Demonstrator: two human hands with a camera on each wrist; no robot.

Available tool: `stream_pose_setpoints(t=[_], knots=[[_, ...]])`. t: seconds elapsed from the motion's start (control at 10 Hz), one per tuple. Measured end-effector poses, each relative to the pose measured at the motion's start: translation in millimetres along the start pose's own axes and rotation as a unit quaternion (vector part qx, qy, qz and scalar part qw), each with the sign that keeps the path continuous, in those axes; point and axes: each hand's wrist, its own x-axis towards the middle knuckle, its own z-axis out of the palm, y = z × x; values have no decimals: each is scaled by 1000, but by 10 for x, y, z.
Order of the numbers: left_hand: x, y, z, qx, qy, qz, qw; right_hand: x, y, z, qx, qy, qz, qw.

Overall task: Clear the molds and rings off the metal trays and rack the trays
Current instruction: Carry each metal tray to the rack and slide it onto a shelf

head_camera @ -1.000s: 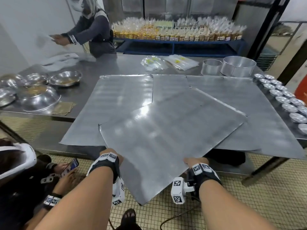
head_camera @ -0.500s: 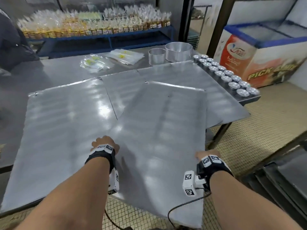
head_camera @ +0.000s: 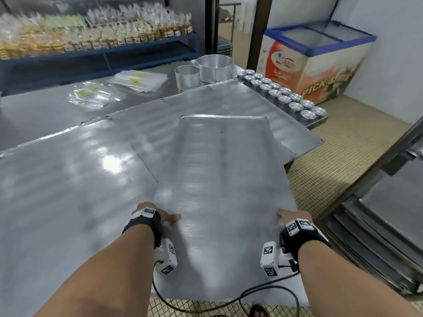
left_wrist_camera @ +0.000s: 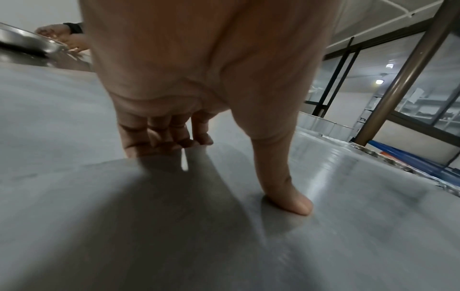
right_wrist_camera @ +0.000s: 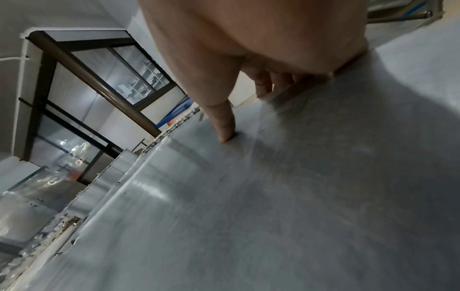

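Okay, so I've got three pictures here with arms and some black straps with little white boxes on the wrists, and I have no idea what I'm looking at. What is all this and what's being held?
No machine here: a person wears a camera on the head and one on each wrist. The head view looks down at both arms. The left hand and right hand grip the side edges of a flat metal tray, thumbs on top, fingers curled under.

The two close-ups come from the wrist cameras and show each thumb pressing the tray.

More trays lie on the table, beside two ring molds, rows of small cup molds and plastic bags. A rack holding trays stands on the right.
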Motion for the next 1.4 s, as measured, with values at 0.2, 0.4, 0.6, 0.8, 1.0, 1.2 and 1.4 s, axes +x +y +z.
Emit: stream_pose_setpoints(t=[0.2, 0.4, 0.6, 0.8, 1.0, 1.2, 1.4], knots=[[-137, -268, 21, -105, 9, -37, 994, -228, -194, -42, -33, -35, -18, 999], [-463, -591, 115, -155, 57, -93, 982, -86, -281, 46, -79, -53, -73, 993], [-959, -930, 321, -192, 94, -172, 962, -193, -372, 156, -115, -118, -128, 978], [-1366, -1225, 577, -253, 107, -232, 933, -319, -380, 283, -124, -145, -177, 966], [-1678, -1479, 861, -292, 128, -267, 909, -480, -374, 383, -171, -169, -202, 949], [-1792, -1741, 899, -341, 151, -282, 884, -763, -412, 583, -198, -167, -209, 943], [-1759, -2114, 787, -346, 152, -291, 879, -1055, -486, 878, -194, -188, -224, 936]])
